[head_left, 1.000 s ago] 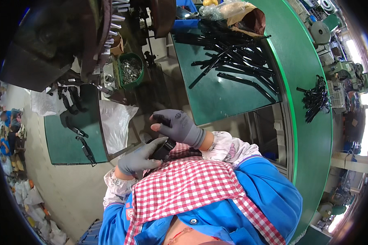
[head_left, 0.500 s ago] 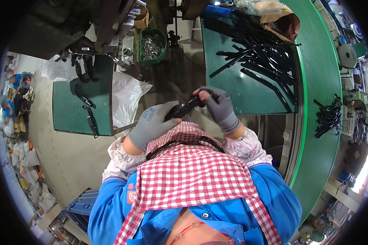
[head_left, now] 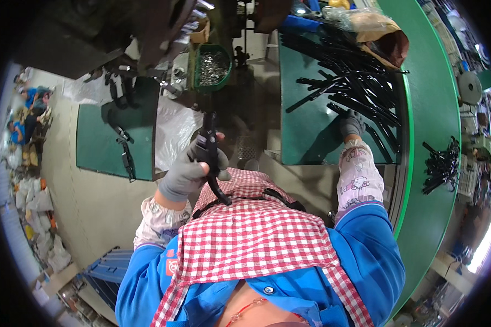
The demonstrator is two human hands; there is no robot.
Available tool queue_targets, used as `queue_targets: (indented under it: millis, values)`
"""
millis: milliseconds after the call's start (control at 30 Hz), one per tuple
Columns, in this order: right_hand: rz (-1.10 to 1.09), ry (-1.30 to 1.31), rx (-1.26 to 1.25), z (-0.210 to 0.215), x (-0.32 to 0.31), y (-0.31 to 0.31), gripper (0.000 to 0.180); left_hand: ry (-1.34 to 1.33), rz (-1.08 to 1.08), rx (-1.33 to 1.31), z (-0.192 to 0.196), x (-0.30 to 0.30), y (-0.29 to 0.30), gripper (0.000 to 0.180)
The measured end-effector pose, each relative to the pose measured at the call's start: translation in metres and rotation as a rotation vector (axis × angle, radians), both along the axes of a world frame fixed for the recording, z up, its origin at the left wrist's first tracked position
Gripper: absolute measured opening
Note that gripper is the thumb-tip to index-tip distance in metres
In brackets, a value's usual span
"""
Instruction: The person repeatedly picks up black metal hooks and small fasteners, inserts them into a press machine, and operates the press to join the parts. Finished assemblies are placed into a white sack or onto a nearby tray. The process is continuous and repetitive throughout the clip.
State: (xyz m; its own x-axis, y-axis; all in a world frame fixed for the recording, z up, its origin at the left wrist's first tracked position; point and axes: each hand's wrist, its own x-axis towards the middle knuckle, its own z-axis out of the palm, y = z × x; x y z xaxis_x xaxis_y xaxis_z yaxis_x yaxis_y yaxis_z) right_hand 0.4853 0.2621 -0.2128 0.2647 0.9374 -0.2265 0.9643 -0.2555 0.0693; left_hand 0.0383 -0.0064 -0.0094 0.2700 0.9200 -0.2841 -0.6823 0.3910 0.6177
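My left hand (head_left: 188, 171), in a grey glove, is wrapped round a black curved lever-like part (head_left: 211, 144). The part stands nearly upright in front of my apron, its thin curved end pointing down toward the cloth. On the right, my gloved right hand (head_left: 353, 124) is on a black bent tube (head_left: 377, 140) at the near side of a pile of black tubes (head_left: 360, 82). Its fingers are closed about the tube's middle and partly hidden. The pile lies on a green tabletop (head_left: 305, 141).
At the left, another green table (head_left: 90, 141) bears black parts (head_left: 126, 158). A dark machine (head_left: 103, 32) and a green bin of small metal pieces (head_left: 213, 68) are ahead. A plastic sheet (head_left: 174, 128) lies beside the left table. More black parts (head_left: 441, 163) lie far right.
My right hand has let go of the black lever-like part and reached right to the tubes. My left hand has turned the part from lying sideways to nearly upright.
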Motion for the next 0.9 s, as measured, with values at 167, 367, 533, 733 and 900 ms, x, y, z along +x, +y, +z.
queue_targets:
  millis: [167,367,533,733,900]
  values:
    - [0.315,-0.055,-0.056,0.004,-0.013,-0.01,0.037,-0.45,-0.018,0.169,-0.001,-0.006,0.005,0.077]
    - [0.618,0.271,0.058,0.01,-0.037,-0.032,0.029,-0.521,-0.046,0.196,0.0,-0.004,0.012,0.074]
    - [1.018,0.55,0.234,0.121,-0.125,-0.065,0.028,-0.054,-0.017,0.133,0.008,-0.017,0.012,0.067]
    - [1.247,0.652,0.31,0.234,-0.2,-0.096,0.035,0.55,0.009,0.142,0.031,-0.058,0.002,0.057]
    - [1.37,0.638,0.308,0.276,-0.245,-0.108,0.035,1.452,-0.034,0.589,0.064,-0.083,-0.001,0.049]
